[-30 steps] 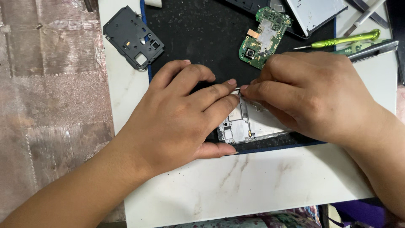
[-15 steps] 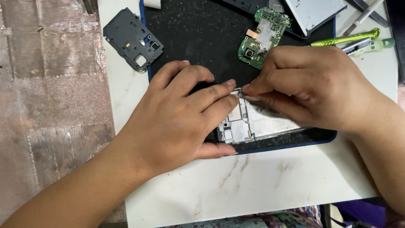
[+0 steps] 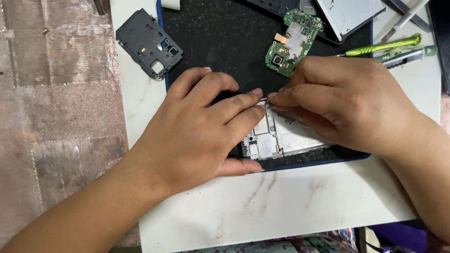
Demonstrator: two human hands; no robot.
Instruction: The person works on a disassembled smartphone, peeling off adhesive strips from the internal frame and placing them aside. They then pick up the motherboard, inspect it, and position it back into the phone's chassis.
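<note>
phone frame (image 3: 281, 138), opened up with its silver insides showing, is sat at the near edge of the black work mat (image 3: 225, 42), and everything else is placed off that frame. it's pinned down by the left hand (image 3: 197, 136), which is spread flat over the frame's left end, thumb tucked along the near side, fingers only loosely curled, nothing actually gripped. the right hand (image 3: 347, 103) is laid over the frame's right part with thumb and forefinger pinched together at the frame's top left corner, on something small and thin; whether it's a tool tip or a loose part can't be told from here.

looks like the picking or prying stage on that corner, judging by the pinch. next move would probably need a steady hold-down and a very small, careful lift.

just beyond the frame a green circuit board (image 3: 293, 42) is lying on the mat. further off to the left a black plastic cover (image 3: 147, 42) is parked on the white table (image 3: 281, 206), and further right a green-handled screwdriver (image 3: 379, 47).

compared with half a second back, the right hand has been shifted slightly toward the near side and more of the frame is covered; the left hasn't really budged.
</note>
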